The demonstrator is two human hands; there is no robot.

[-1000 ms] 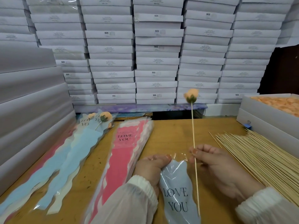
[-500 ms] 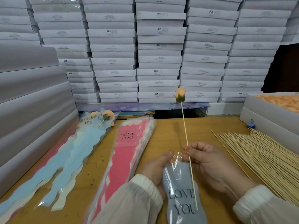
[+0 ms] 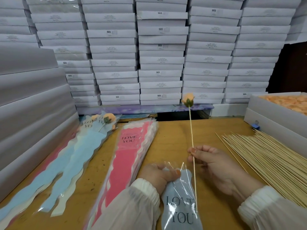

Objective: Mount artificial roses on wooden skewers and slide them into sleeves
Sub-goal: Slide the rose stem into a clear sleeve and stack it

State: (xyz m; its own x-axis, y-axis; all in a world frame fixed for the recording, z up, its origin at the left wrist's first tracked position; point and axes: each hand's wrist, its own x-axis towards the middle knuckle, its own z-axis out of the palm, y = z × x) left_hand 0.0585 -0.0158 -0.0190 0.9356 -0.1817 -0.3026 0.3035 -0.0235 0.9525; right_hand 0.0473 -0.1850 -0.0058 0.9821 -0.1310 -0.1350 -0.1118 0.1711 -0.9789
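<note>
Rose (image 3: 188,98): peach petals, green calyx. Skewer (image 3: 192,146): pale tan. Sleeve (image 3: 180,201): grey-blue, clear film at top, dark "LOVE YOU" print. Sleeve stack (image 3: 126,156): pink, wavy white edges. Filled sleeves (image 3: 66,163): light blue, cream. Skewer pile (image 3: 269,165): pale tan. Boxes (image 3: 161,63): white-grey. Surface (image 3: 172,138): yellow-brown wood.

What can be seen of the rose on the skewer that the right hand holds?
The rose is a small peach bud, artificial-looking, with a green base, mounted on top of a thin pale wooden skewer. The skewer stands almost upright, its top tilted slightly left. The right hand pinches it near the middle. Its lower end appears inside the clear grey "LOVE YOU" sleeve, whose mouth the left hand holds.
</note>
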